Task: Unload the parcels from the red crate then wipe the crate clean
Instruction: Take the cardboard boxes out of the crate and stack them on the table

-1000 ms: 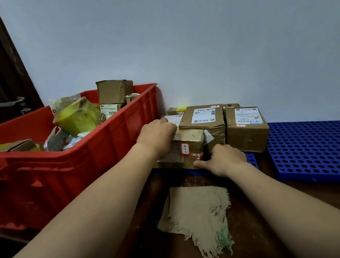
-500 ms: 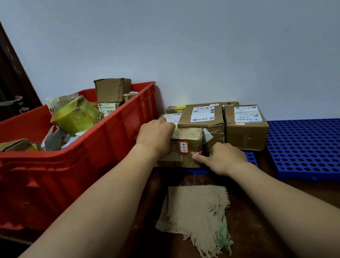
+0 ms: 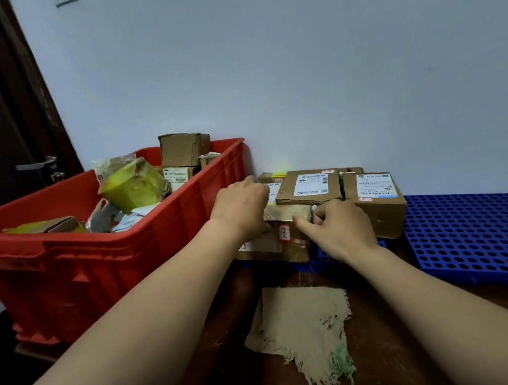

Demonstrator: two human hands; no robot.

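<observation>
Both arms reach forward. My left hand (image 3: 241,207) curls over the top of a small tape-wrapped brown cardboard parcel (image 3: 287,243), and my right hand (image 3: 339,229) pinches its upper right corner. The parcel sits on the dark wooden bench (image 3: 386,353), just right of the ribbed red plastic crate (image 3: 100,266), which holds loose boxes (image 3: 184,149). A frayed beige cloth (image 3: 303,319) lies nearer me. A blue perforated plastic mat (image 3: 487,234) lies to the right, below the pale wall (image 3: 292,56).
</observation>
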